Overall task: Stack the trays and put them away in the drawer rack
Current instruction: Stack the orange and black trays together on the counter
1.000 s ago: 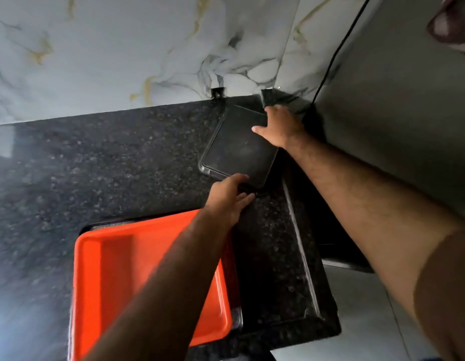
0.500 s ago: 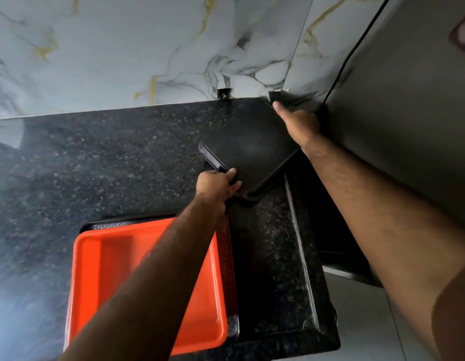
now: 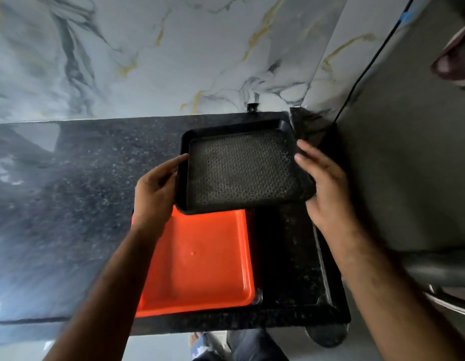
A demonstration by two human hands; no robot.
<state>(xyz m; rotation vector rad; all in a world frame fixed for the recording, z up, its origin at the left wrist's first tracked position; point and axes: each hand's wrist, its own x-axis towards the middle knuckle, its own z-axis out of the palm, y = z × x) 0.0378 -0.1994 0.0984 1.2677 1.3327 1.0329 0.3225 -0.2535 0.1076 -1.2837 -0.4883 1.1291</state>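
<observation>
A black tray point(image 3: 241, 168) with a dotted, textured floor hangs face up above the counter, its near edge over the far end of an orange tray point(image 3: 200, 259). My left hand point(image 3: 155, 194) grips the black tray's left rim and my right hand point(image 3: 322, 183) holds its right rim. The orange tray lies flat near the counter's front edge, nested on a darker tray point(image 3: 258, 295) whose rim shows along its right side. My left forearm covers the orange tray's left part.
The black speckled granite counter point(image 3: 69, 204) ends at a raised lip on the right point(image 3: 322, 256) and a front edge below. A marble wall point(image 3: 148, 53) rises behind. A grey appliance side point(image 3: 408, 152) with a black cable point(image 3: 366, 56) stands at the right.
The black tray has left the back right corner of the counter, been turned face up, and come toward me over the orange tray. Both hands shifted to its side rims.
</observation>
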